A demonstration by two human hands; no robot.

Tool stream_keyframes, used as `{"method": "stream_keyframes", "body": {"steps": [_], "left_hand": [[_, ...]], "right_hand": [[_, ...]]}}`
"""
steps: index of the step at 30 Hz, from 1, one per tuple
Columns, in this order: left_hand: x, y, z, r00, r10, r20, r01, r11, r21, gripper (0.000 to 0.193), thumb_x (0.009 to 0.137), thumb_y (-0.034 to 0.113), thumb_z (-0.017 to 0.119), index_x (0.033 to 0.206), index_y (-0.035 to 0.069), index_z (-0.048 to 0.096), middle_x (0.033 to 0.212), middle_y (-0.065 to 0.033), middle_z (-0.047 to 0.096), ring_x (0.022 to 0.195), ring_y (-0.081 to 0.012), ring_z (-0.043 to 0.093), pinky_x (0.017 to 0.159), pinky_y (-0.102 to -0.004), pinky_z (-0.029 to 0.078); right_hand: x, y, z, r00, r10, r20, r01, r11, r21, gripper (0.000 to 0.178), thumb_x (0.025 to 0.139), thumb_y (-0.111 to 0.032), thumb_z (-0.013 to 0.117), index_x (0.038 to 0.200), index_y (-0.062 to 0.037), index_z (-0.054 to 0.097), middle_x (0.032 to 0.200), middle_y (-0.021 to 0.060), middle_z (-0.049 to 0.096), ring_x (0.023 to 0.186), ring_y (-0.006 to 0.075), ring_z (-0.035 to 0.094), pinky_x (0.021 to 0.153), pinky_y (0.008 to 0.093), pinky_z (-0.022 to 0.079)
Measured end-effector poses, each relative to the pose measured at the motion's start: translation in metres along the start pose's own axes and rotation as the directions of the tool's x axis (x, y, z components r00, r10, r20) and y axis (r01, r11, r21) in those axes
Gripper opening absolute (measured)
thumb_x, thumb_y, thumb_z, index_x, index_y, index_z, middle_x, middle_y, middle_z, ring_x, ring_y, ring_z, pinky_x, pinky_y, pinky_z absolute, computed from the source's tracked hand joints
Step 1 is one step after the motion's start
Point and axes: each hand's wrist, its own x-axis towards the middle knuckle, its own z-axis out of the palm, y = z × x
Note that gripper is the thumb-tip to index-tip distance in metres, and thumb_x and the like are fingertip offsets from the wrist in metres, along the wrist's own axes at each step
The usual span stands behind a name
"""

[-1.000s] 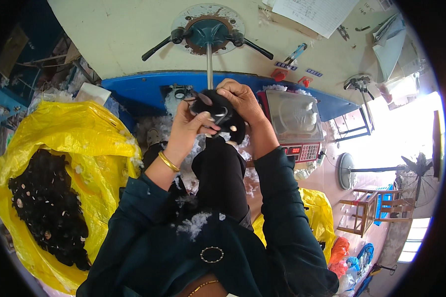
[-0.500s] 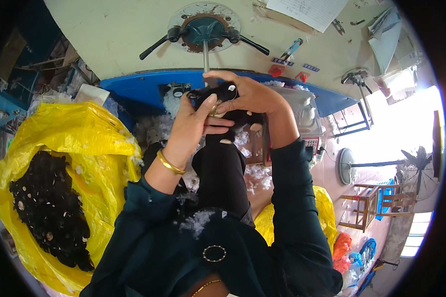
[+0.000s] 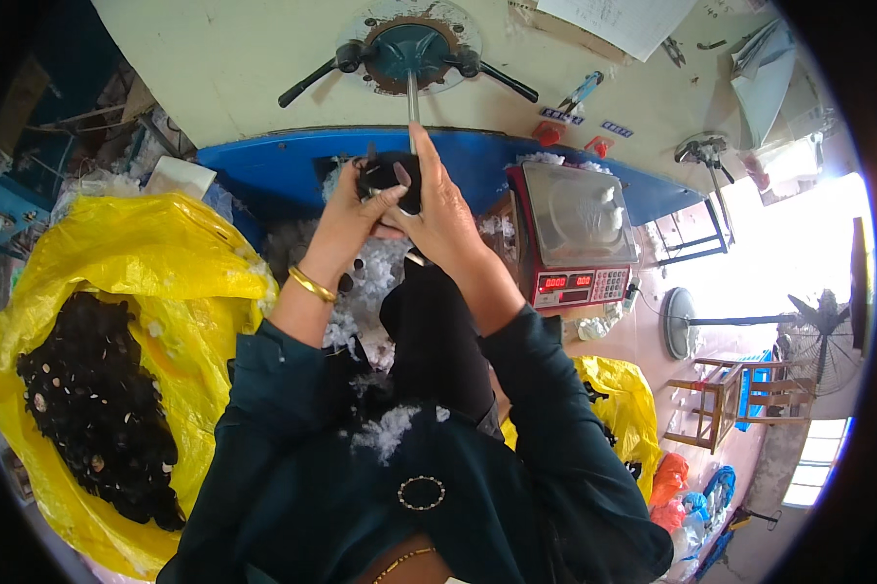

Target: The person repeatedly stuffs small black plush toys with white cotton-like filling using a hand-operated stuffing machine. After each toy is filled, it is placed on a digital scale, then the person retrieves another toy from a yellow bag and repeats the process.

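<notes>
Bench (image 3: 263, 78): beyond the hands, pale top with a blue front edge; its far side is cut off by the upper border.
Left yellow bag (image 3: 200, 243): left of the hands and nearer the body, open, holding a heap of black pieces (image 3: 98, 389) too tangled to tell apart.
Fan (image 3: 820, 346): far right of the hands, its outline washed out beside the glare.
Wooden stool (image 3: 716, 409): far right of the hands.
Right yellow bag (image 3: 638, 409): right of the hands and nearer the body, partly hidden by the right sleeve.
Scale (image 3: 575, 219): near the right hand, on its right; red digits glow on the display, above small keys too fine to read.
Paper (image 3: 623, 19): on the bench, beyond and right of the hands, cut off above; its writing is too faint to make out.
Hands: left hand (image 3: 346, 214) and right hand (image 3: 445, 209) both grasp the toy, fingers curled around it.
Black plush toy (image 3: 383, 167): between the hands, a pinkish ear showing, much of it covered by fingers.
Metal pipe (image 3: 412, 97): runs from the bench toward the hands; its tip is hidden, so whether it enters the toy cannot be told.
Blue labels (image 3: 617, 127): on the bench, beyond and right of the hands, with tiny pale characters.
</notes>
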Motion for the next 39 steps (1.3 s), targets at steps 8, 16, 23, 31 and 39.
{"method": "stream_keyframes", "body": {"steps": [8, 16, 23, 31, 39], "left_hand": [[-0.022, 0.005, 0.013, 0.996, 0.080, 0.044, -0.087, 0.981, 0.174, 0.071, 0.081, 0.009, 0.072, 0.137, 0.000, 0.030, 0.113, -0.0129, 0.057, 0.081, -0.0194, 0.067, 0.059, -0.0279, 0.060], [-0.072, -0.007, -0.021, 1.000, -0.018, -0.015, 0.021, 0.981, 0.193, 0.054, 0.096, 0.031, 0.053, 0.141, 0.010, 0.031, 0.113, -0.0176, 0.061, 0.082, -0.0257, 0.069, 0.064, -0.0296, 0.057], [-0.083, -0.017, -0.036, 0.978, -0.196, -0.077, 0.205, 0.967, 0.154, 0.034, 0.096, 0.031, 0.057, 0.115, 0.004, 0.053, 0.101, -0.0122, 0.064, 0.079, -0.0180, 0.067, 0.066, -0.0259, 0.054], [-0.098, -0.046, -0.051, 0.947, -0.313, -0.073, 0.320, 0.939, 0.125, 0.027, 0.097, 0.027, 0.054, 0.112, 0.004, 0.056, 0.099, -0.0102, 0.066, 0.081, -0.0172, 0.066, 0.069, -0.0266, 0.053], [-0.105, -0.055, -0.031, 0.947, -0.316, -0.055, 0.320, 0.936, 0.146, 0.025, 0.096, 0.023, 0.056, 0.111, 0.003, 0.057, 0.097, -0.0105, 0.066, 0.081, -0.0169, 0.065, 0.070, -0.0264, 0.052]], "right_hand": [[-0.015, 0.007, -0.013, 0.997, 0.026, 0.075, -0.047, 0.954, 0.295, 0.100, 0.069, -0.005, 0.078, 0.149, -0.0104, 0.017, 0.123, 0.0217, 0.055, 0.111, 0.0385, 0.057, 0.093, 0.0387, 0.045], [-0.059, 0.113, -0.101, 0.972, 0.226, 0.065, -0.227, 0.974, 0.002, 0.092, 0.067, -0.026, 0.085, 0.142, -0.0063, 0.036, 0.126, 0.0166, 0.056, 0.105, 0.0238, 0.060, 0.086, 0.0357, 0.049], [-0.106, 0.262, -0.214, 0.429, 0.898, -0.098, -0.878, 0.440, 0.186, 0.066, 0.073, -0.057, 0.075, 0.102, 0.0013, 0.066, 0.077, 0.0051, 0.060, 0.062, 0.0161, 0.057, 0.057, 0.0313, 0.047], [-0.205, 0.273, -0.282, 0.094, 0.952, -0.291, -0.845, 0.231, 0.483, 0.090, 0.075, -0.064, 0.069, 0.132, 0.0012, 0.046, 0.101, 0.0154, 0.060, 0.079, 0.0244, 0.063, 0.065, 0.0374, 0.051], [-0.110, 0.228, -0.226, 0.167, 0.973, -0.161, -0.885, 0.220, 0.410, 0.070, 0.071, -0.051, 0.078, 0.120, -0.0052, 0.059, 0.075, 0.0091, 0.060, 0.071, 0.0224, 0.061, 0.067, 0.0341, 0.052]]}}
